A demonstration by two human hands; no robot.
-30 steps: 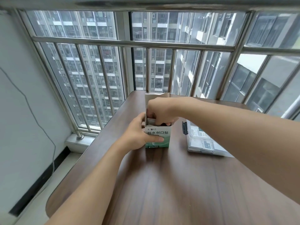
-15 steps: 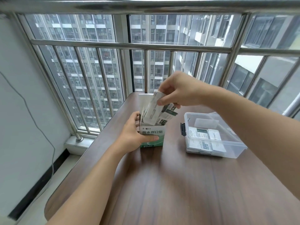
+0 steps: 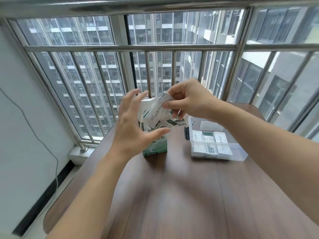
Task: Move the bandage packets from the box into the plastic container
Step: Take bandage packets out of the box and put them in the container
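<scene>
Several bandage packets [image 3: 158,112] now hang above the box [image 3: 155,145], pinched in the right hand [image 3: 188,99], while the left hand [image 3: 133,130] has let go and spread open, so they can likely go straight into the plastic container [image 3: 219,144] on the desk [image 3: 181,195].

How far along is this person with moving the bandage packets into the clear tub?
Partly done. Several packets already lie flat inside the plastic container. In hand: the right hand pinches a bunch of packets above the box, not yet over the container. The left hand hovers open by the box, holding nothing. Whether more packets remain inside the box cannot be seen.
</scene>
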